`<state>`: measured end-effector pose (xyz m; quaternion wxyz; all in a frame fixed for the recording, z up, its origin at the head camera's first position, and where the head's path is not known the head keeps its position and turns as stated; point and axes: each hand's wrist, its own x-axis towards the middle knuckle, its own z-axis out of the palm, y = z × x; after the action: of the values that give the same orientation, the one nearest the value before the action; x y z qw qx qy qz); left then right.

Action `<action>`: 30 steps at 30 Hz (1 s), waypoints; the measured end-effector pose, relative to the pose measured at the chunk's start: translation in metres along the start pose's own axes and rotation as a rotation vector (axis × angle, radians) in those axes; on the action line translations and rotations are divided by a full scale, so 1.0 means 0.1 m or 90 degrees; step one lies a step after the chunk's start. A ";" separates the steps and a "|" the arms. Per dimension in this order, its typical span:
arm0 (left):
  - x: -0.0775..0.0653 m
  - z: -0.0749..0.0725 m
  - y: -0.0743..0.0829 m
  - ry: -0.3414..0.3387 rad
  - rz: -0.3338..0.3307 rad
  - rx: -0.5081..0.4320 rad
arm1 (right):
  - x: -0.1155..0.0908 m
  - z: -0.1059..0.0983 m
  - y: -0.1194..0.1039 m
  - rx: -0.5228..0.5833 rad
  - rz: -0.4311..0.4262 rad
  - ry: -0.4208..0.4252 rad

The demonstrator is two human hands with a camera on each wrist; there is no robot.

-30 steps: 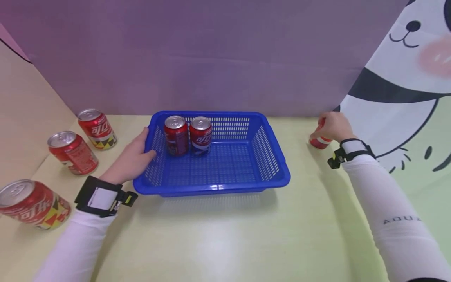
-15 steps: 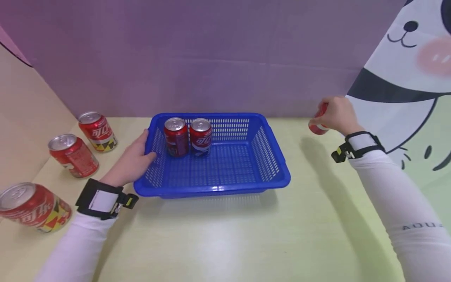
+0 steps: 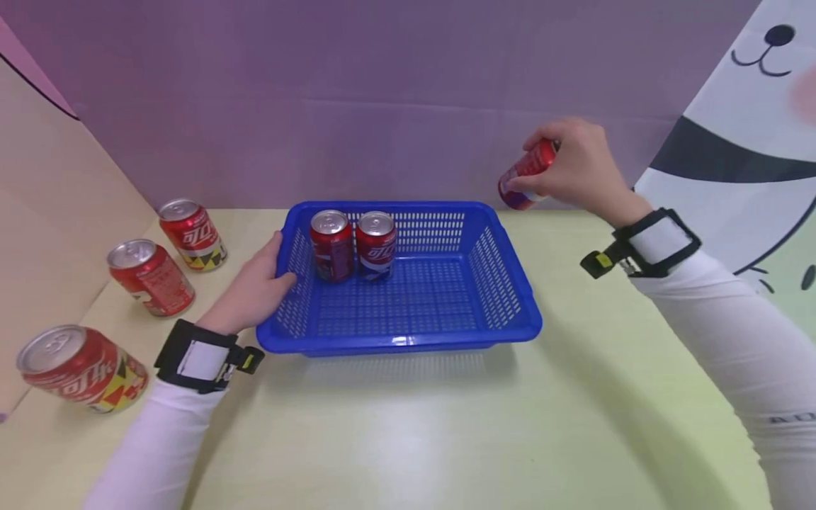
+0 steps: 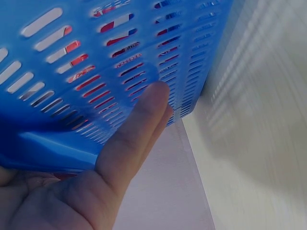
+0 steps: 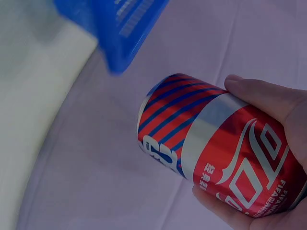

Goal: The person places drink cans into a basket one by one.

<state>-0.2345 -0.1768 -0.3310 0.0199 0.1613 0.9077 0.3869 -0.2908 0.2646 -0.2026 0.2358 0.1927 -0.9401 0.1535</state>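
Note:
In the head view my right hand (image 3: 576, 166) grips a red soda can (image 3: 530, 174), tilted and raised off the table, right of the blue plastic basket (image 3: 408, 345). The right wrist view shows that can's (image 5: 216, 148) striped blue-and-red lower end, with thumb and fingers on opposite sides. My left hand (image 3: 255, 290) holds the basket's left side, thumb over the rim. Its fingers (image 4: 139, 129) lie along the outer slotted wall in the left wrist view. Inside the basket, two cans stand upright side by side: a left can (image 3: 331, 248) and a right can (image 3: 376, 248).
Left of the basket, three red cans stand on the table (image 3: 382, 439): a far can (image 3: 193, 237), a middle can (image 3: 153, 280) and a near can (image 3: 83, 368). A purple wall (image 3: 382, 127) rises behind. A panda-print panel (image 3: 707, 205) stands at the right.
My right hand has lifted the can from the table at the right, carried it up and left toward the basket and tilted it. The left hand stays on the basket.

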 end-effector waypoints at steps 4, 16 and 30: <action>-0.03 -0.01 -0.01 0.002 -0.004 0.001 | 0.07 0.14 -0.26 0.019 -0.077 -0.034; 0.01 0.01 0.02 0.005 -0.006 -0.006 | 0.26 0.68 -0.67 -0.033 -0.192 -0.296; 0.01 0.04 0.07 -0.004 -0.003 -0.008 | 0.39 1.10 -0.89 -0.025 -0.186 -0.426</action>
<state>-0.2330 -0.1687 -0.3288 0.0247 0.1603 0.9054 0.3923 -0.3259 0.1332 -0.2584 -0.0621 0.3597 -0.9306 0.0286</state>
